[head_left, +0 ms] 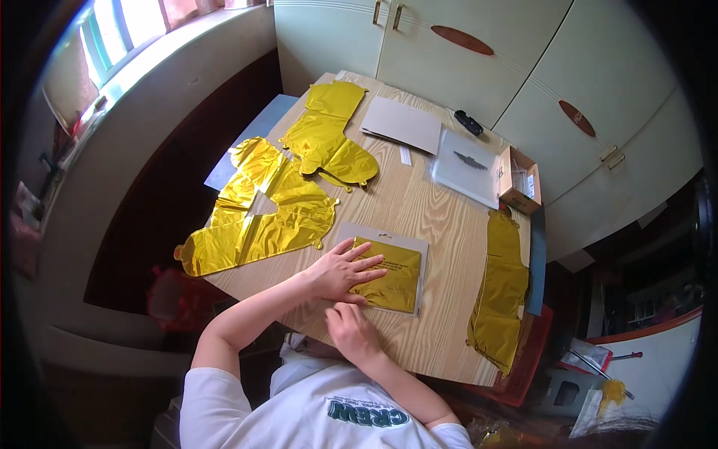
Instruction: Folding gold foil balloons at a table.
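A flat package (pixel 400 284) lies near the table's front edge: a folded gold foil balloon on a grey card with a hang hole, in what looks like a clear sleeve. My left hand (pixel 345 272) rests flat across its left part, fingers spread over the foil. Just below, by the package's near left corner, my right hand (pixel 353 333) is curled closed. Whatever its fingers may hold is hidden. Two flat, uninflated gold foil balloons spread over the left side of the table, one nearer (pixel 299 224) and one farther back (pixel 318 138).
Along the right edge of the wooden table (pixel 441 314) lie folded gold foil balloons (pixel 501 277). Toward the back are grey cards (pixel 404 123), clear plastic sleeves (pixel 467 176), a small open box (pixel 521 179) and a black object (pixel 469 122). Cabinets stand behind.
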A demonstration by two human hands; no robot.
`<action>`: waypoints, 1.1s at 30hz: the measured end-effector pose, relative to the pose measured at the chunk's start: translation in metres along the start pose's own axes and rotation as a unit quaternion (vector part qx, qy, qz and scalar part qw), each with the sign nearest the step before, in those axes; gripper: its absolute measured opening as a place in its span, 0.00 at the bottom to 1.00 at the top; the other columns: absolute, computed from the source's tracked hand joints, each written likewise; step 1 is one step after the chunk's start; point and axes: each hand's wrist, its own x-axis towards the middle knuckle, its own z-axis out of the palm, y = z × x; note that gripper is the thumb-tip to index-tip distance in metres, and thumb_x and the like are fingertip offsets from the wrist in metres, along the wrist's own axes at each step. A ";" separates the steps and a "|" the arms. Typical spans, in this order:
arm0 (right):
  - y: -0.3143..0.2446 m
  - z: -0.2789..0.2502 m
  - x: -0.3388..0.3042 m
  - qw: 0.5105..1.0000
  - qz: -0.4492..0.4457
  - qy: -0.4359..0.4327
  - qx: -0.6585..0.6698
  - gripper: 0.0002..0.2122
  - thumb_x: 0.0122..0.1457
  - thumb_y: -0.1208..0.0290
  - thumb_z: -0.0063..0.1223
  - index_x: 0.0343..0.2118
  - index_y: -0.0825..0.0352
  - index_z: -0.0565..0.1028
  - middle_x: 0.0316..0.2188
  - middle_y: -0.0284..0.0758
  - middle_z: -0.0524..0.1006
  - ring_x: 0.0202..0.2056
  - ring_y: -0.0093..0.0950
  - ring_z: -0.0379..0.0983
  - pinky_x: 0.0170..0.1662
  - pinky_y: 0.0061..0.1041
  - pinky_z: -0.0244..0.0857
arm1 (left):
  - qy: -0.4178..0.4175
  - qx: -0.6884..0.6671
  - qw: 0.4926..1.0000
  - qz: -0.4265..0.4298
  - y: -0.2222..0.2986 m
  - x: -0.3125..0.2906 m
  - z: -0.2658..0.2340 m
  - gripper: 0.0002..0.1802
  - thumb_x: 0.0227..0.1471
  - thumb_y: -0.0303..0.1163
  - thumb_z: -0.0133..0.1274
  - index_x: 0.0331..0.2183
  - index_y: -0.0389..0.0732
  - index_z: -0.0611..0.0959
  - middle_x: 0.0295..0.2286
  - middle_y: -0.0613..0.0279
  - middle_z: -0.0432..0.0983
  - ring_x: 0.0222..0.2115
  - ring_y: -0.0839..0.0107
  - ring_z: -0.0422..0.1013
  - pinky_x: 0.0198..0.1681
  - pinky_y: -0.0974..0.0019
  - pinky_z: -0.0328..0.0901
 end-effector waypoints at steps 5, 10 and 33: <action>-0.010 0.023 0.010 0.998 0.052 -0.015 -0.022 0.10 0.53 0.72 0.54 0.38 0.67 0.73 0.33 0.41 0.70 0.40 0.38 0.68 0.43 0.33 0.68 | 0.001 0.000 1.000 -0.002 0.001 0.002 0.001 0.45 0.50 0.70 0.42 0.64 0.62 0.58 0.64 0.66 0.51 0.65 0.55 0.45 0.65 0.43 0.37; -0.011 0.027 0.014 0.996 0.084 -0.043 -0.005 0.06 0.55 0.73 0.52 0.35 0.68 0.71 0.32 0.42 0.70 0.37 0.38 0.70 0.40 0.34 0.69 | 0.014 0.007 1.000 0.000 0.000 -0.001 0.005 0.44 0.50 0.70 0.41 0.64 0.62 0.58 0.64 0.67 0.52 0.65 0.56 0.45 0.65 0.43 0.38; -0.009 0.016 0.019 0.990 0.025 -0.078 -0.115 0.02 0.54 0.73 0.49 0.28 0.64 0.69 0.27 0.36 0.70 0.27 0.29 0.76 0.26 0.29 0.72 | 0.017 0.019 1.000 0.003 0.000 -0.001 0.006 0.42 0.53 0.69 0.38 0.64 0.61 0.58 0.63 0.64 0.53 0.65 0.55 0.46 0.65 0.43 0.38</action>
